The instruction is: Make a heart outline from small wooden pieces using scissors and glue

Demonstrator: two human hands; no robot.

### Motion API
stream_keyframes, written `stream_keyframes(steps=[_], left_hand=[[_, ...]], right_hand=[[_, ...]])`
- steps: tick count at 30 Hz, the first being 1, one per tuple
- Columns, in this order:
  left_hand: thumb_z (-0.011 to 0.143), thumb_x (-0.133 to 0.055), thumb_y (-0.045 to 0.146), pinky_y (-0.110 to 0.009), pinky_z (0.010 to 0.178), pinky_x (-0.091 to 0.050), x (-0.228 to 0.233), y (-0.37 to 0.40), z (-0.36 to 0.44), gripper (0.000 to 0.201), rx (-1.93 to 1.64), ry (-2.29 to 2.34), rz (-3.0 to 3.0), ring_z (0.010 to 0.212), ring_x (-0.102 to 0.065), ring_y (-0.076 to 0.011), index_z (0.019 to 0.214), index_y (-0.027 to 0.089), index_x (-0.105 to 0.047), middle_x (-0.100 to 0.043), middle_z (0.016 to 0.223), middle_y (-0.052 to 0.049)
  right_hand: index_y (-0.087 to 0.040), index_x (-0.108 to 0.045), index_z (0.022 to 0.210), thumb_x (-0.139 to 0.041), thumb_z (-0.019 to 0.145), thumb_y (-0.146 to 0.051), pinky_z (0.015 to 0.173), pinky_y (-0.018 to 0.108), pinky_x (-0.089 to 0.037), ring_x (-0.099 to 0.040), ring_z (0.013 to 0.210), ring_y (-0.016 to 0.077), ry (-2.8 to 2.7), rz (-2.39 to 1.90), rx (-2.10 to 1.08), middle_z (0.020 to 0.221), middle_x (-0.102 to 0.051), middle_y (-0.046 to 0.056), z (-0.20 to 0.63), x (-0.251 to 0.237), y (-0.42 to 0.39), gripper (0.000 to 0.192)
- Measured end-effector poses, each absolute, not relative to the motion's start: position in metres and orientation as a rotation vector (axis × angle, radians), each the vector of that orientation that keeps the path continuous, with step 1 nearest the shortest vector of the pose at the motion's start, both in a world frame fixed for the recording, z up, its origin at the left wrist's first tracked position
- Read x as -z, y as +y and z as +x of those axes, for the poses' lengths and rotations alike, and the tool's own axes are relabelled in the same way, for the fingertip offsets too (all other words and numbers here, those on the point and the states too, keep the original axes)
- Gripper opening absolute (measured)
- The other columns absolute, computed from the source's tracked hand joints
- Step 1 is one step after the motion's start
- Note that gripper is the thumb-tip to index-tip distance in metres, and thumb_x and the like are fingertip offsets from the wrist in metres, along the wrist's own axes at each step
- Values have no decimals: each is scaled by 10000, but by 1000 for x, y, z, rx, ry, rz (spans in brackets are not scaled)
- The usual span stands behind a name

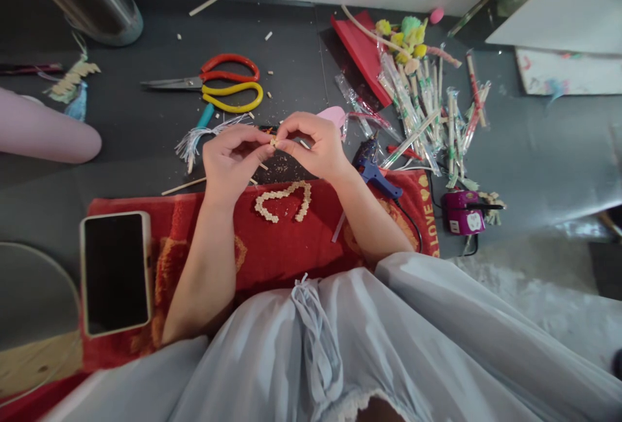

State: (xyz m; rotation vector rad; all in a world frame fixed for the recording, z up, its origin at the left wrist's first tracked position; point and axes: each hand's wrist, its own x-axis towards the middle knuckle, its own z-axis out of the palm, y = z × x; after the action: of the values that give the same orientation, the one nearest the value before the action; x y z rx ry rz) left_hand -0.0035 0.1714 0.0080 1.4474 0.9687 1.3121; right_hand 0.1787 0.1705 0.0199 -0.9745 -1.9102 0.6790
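Observation:
My left hand (pixel 232 161) and my right hand (pixel 313 144) meet above the dark floor, and both pinch one tiny pale wooden piece (pixel 273 142) between thumb and fingertips. Just below them, on a red cloth (pixel 272 247), lies a heart-shaped outline made of small pale wooden bits (pixel 284 201). A blue glue gun (pixel 374 172) rests beside my right wrist, with its cord running off to the right.
Red and yellow scissors (pixel 221 82) lie further back. Wrapped chopsticks (pixel 427 117), pompoms (pixel 405 33) and a red tray (pixel 359 52) are piled at the right. A phone (pixel 115 273) sits on the cloth at left. A purple device (pixel 464 212) sits right of the cloth.

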Motion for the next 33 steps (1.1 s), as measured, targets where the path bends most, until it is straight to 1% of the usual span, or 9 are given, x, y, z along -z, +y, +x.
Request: stream_keyframes(steps=[5,9,17,21,26,29,33], left_hand=[[699,-872,468,-335,760,-551,-10,171,-6,223,-1327,958,1505,812,-666,-170,771,285,-767,-722,798,-3],[701,-866,490,-343,763,-549,-12,171,-6,242,-1325,943,1521,798,-664,-170,764,283,-759,-719,791,1],[692,-886,358,-366,827,-562,-10,170,-6,166,-1315,997,1486,837,-678,-180,749,279,-751,-713,796,8],[711,-874,350,-370,844,-555,-9,170,-7,144,-1326,982,1513,838,-675,-178,755,283,-754,-716,797,10],[700,-880,388,-365,827,-550,-8,171,-7,168,-1354,971,1542,820,-670,-180,740,286,-752,-715,777,12],[701,-877,390,-354,809,-547,-9,171,-5,173,-1345,998,1546,806,-664,-175,743,284,-747,-712,774,11],[731,-858,412,-322,733,-537,-10,170,-1,196,-1384,969,1516,765,-652,-158,782,263,-742,-704,792,3]], right_hand=[[-184,-626,859,-508,987,-533,775,280,-492,-608,790,105,-1922,-925,-638,817,-650,4,176,-21,169,390],[-183,-618,852,-485,989,-561,789,295,-490,-601,795,114,-1912,-939,-663,811,-639,7,173,-20,169,423],[-181,-620,838,-477,976,-599,765,290,-485,-587,785,115,-1873,-971,-720,808,-634,10,171,-18,167,462],[-177,-621,839,-494,972,-587,752,278,-483,-583,777,110,-1848,-977,-747,809,-637,8,170,-17,166,449],[-172,-621,831,-522,965,-570,733,265,-484,-583,763,105,-1820,-953,-766,794,-639,8,169,-16,167,432],[-172,-616,838,-513,954,-609,737,267,-496,-586,771,104,-1813,-979,-792,804,-636,9,169,-14,167,464],[-174,-608,888,-499,937,-661,737,258,-521,-596,779,95,-1734,-1016,-888,842,-628,6,166,-12,167,501]])
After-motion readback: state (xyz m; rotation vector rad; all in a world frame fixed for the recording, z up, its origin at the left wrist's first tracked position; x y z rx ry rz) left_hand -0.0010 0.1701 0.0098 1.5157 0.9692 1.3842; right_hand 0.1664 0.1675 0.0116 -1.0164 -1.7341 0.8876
